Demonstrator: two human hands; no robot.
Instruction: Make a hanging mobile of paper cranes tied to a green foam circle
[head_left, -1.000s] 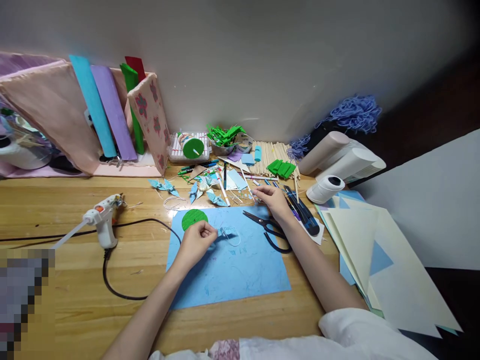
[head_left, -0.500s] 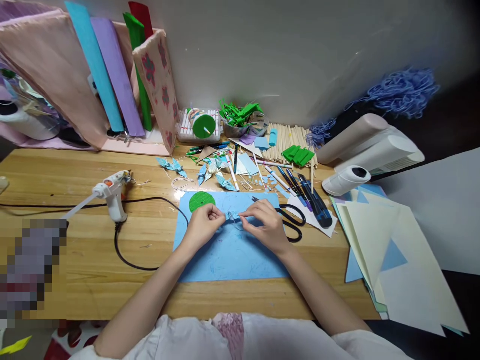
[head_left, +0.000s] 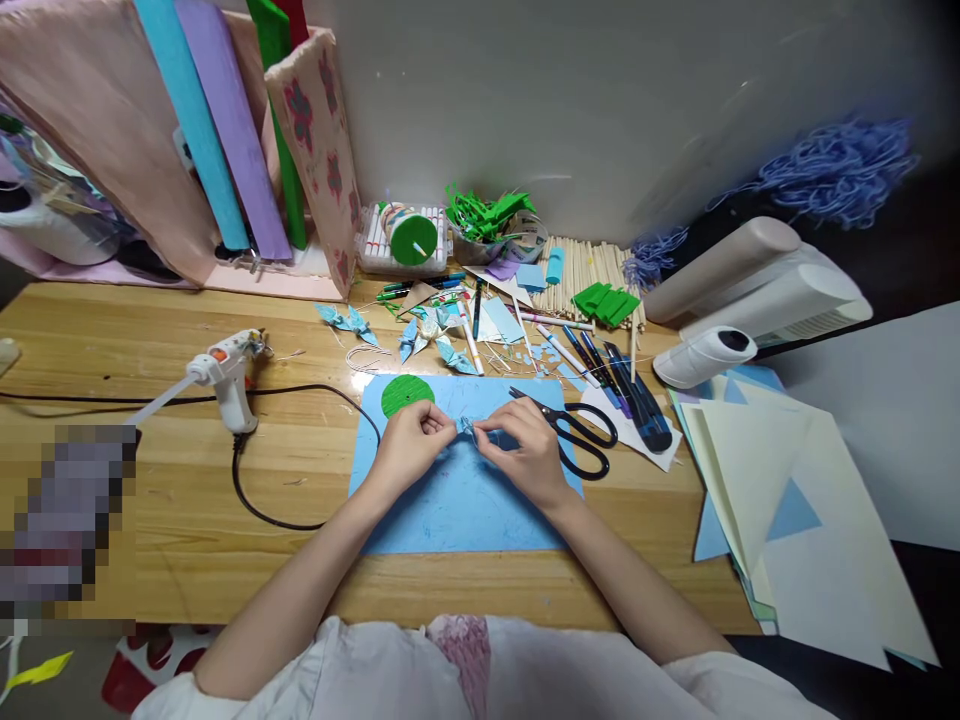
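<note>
My left hand [head_left: 410,446] and my right hand [head_left: 523,455] meet over a blue paper sheet [head_left: 457,500] on the wooden table. Between their fingertips they pinch a small blue folded paper piece [head_left: 466,426] with a thin pale thread hanging from it. A green paper disc [head_left: 406,394] lies on the sheet's far left corner, just beyond my left hand. Black scissors [head_left: 577,432] lie right of my right hand.
A white glue gun [head_left: 225,378] with a black cord stands at the left. Pens, paper cranes, wooden sticks [head_left: 581,270] and green scraps lie behind the sheet. Stacked cream and blue papers [head_left: 780,500] sit at the right, paper rolls [head_left: 225,150] at the back left.
My right hand came back from the pens beside the scissors and joined my left hand on the small blue piece. The camera tilted down and closer.
</note>
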